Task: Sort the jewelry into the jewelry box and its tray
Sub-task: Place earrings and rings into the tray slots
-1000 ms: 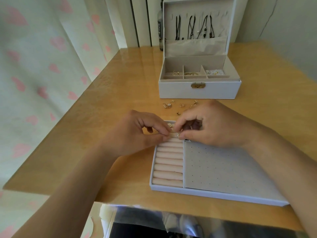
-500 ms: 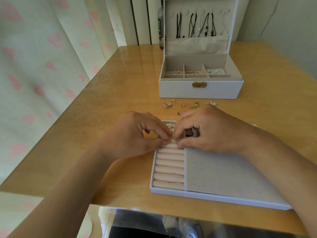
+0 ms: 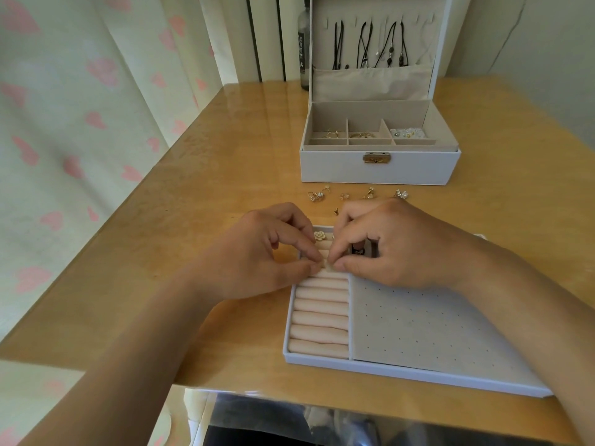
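Head view. Found the left hand (image 3: pixel 257 252) and the right hand (image 3: pixel 396 249) tip to tip above the far end of the padded rolls (image 3: pixel 320 320), in the left part of the tray (image 3: pixel 418 379) on the surface (image 3: pixel 209 188). Saw each grip nearly closed, thumb against forefinger, both pinching one small piece (image 3: pixel 329 267), pale with a gold tinge. Could not tell ring from earring, nor whether already seated between two rolls. Noted the other fingers loosely curled. Glimpsed something dark under the right palm, too hidden to name.

Noted a flower piece (image 3: pixel 319 235) lodged at the far end of the rolls, and the dotted panel (image 3: pixel 434 326) beside them. Spotted more loose jewelry (image 3: pixel 317 195) lying between the tray and the open box (image 3: pixel 380 169), with cords (image 3: pixel 363 43) hanging in its lid.

Judged the small piece very light, hard and smooth, apt to slip or flick away. Reckoned any thin post or setting bendable. Best taken by its rim or sides with fingertips only, and pressed gently. Judged the rolls soft and yielding: to be parted with one hand and fed with the other, without force.
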